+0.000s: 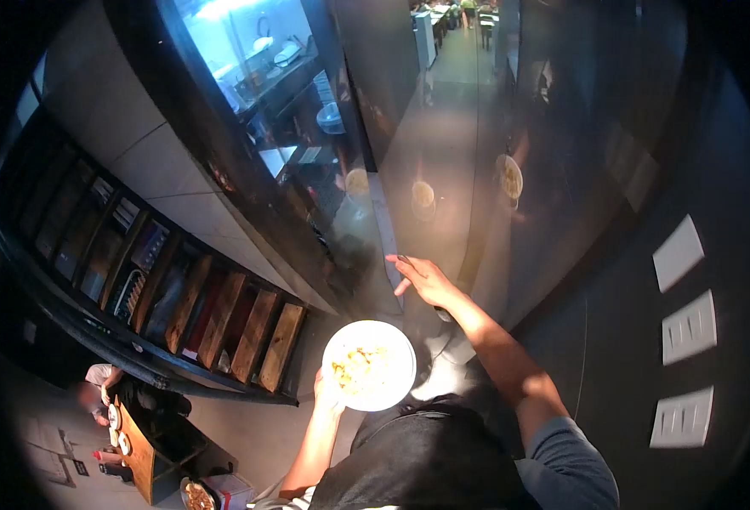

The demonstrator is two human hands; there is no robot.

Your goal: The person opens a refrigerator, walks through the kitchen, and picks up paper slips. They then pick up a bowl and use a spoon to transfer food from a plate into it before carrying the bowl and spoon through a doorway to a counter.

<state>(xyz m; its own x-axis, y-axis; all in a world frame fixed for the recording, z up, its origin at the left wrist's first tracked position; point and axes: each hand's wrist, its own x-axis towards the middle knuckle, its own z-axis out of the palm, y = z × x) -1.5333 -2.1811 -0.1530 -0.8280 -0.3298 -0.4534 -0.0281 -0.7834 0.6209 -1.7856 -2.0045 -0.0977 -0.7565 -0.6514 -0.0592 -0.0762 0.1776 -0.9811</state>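
My left hand (328,394) grips the near-left rim of a round white bowl (396,371). Brownish-yellow food (358,368) lies in the bowl, which is held in front of my dark apron (417,463). Stretched out ahead, my right hand (424,279) is open, its fingers apart and pointing left. Those fingertips overlap the light vertical edge (383,242) of a dark glossy panel (443,140) in this view. The bowl's reflections show in the panel and the glass beside it.
A staircase with wooden treads (252,336) rises on the left. Lower left, a person (103,382) sits at a wooden table (143,459) with dishes. Behind a window (256,59) is a blue-lit room. White switch plates (684,416) line the right wall.
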